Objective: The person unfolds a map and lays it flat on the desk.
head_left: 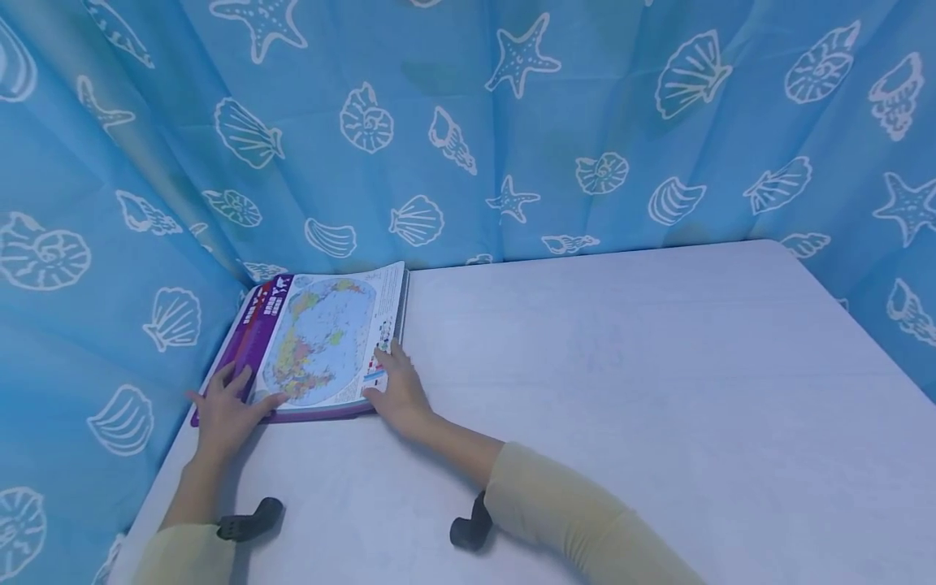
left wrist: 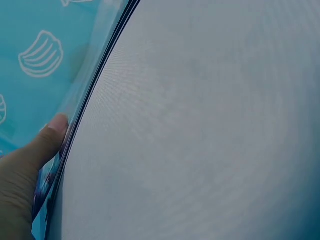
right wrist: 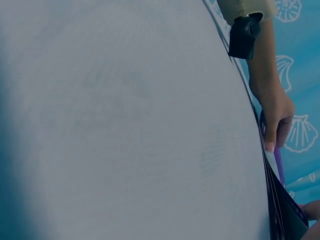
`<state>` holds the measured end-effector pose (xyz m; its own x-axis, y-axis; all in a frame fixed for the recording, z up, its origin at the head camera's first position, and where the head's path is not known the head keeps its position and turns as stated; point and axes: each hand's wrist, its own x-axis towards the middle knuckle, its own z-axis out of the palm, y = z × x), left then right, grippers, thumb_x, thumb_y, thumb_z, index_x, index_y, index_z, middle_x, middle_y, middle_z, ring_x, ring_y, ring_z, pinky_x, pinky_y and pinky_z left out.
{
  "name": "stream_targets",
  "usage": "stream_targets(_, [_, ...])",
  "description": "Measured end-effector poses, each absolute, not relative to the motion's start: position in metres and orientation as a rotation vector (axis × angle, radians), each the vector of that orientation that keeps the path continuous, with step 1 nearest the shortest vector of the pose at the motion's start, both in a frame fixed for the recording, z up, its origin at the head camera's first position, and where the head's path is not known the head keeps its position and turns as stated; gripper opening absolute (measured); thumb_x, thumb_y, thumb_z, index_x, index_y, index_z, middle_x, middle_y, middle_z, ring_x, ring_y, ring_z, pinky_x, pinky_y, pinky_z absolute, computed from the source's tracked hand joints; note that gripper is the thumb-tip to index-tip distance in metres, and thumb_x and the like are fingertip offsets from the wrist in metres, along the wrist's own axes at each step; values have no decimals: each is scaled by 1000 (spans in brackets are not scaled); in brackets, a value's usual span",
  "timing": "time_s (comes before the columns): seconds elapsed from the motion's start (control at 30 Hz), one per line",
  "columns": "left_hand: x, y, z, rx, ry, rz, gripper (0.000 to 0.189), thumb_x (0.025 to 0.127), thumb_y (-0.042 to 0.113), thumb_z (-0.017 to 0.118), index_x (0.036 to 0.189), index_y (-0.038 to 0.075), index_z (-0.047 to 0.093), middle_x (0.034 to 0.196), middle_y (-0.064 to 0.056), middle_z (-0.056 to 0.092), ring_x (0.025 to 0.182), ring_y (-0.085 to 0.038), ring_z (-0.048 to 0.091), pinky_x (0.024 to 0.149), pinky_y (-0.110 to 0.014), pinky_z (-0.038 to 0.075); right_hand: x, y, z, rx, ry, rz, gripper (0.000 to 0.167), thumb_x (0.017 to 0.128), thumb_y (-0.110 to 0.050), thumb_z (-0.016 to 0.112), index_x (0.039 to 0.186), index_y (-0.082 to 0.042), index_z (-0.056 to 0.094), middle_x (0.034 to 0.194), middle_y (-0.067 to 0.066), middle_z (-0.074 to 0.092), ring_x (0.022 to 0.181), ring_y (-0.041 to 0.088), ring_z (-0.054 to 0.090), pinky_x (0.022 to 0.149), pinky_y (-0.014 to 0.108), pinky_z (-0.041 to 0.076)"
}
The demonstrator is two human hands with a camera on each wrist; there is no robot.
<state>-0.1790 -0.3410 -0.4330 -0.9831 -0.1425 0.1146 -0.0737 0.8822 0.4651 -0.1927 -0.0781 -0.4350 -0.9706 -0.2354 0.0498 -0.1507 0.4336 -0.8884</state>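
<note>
World map sheets (head_left: 322, 341), several in a loose stack, lie flat at the far left of a white-covered table (head_left: 621, 390). On the top sheet is a pale blue oval map with coloured continents; a purple band (head_left: 241, 349) with white lettering runs down the left side. The left hand (head_left: 225, 414) rests at the near left corner, fingers spread and fairly straight over the purple, thumb reaching along the near edge towards the map. The right hand (head_left: 404, 398) is at the near right corner, fingers against the right edge, thumb at the near edge; whether it grips any sheets, I cannot tell. In the right wrist view, dark sheet edges (right wrist: 284, 207) fan apart beside that hand. Each sheet looks thin, light and bendy, probably smooth enough to slide on its neighbour and easily creased. Two opposite edges, pinched through the full stack, look the surest hold. Behind hangs a blue seashell-patterned curtain (head_left: 534, 130).
</note>
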Motion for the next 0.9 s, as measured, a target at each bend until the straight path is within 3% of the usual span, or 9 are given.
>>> stream_targets(0.07, [-180,-340,-433,205,-2895,-765,92,82,46,68,143,-7,26,149,-31,17,137,-54,8,106,-68,-12,-192,-78,-436,-314,2540,-1710,63,83,-8,69,141,-4,42,155,17,22,141,36,23,114,43,25])
stream_targets(0.17, [-181,-340,-431,255,-2885,-866,90,84,43,69,145,-5,24,151,-29,15,138,-52,7,109,-68,6,-192,-76,-437,-263,2463,-1819,64,82,-6,69,141,-6,43,154,14,26,140,31,28,113,40,28])
stream_targets(0.3, [-181,-340,-427,281,-2895,-928,87,86,39,68,147,-2,22,152,-26,15,138,-49,12,105,-67,23,-194,-74,-441,-251,2424,-1817,66,81,-7,71,141,-8,43,148,12,37,136,28,36,112,38,31])
stream_targets(0.6, [-179,-346,-417,344,-2870,-1095,76,90,28,65,148,2,25,150,-29,19,137,-50,18,104,-63,29,-202,-69,-446,-290,2398,-1801,67,80,-8,72,141,-8,43,145,12,43,135,29,38,111,38,32])
stream_targets(0.9, [-181,-354,-416,467,-2827,-1468,79,89,33,66,150,10,23,153,-27,18,140,-47,15,109,-57,26,-205,-62,-448,-286,2310,-1889,67,83,-2,68,143,-11,40,149,8,39,140,26,31,114,40,27])
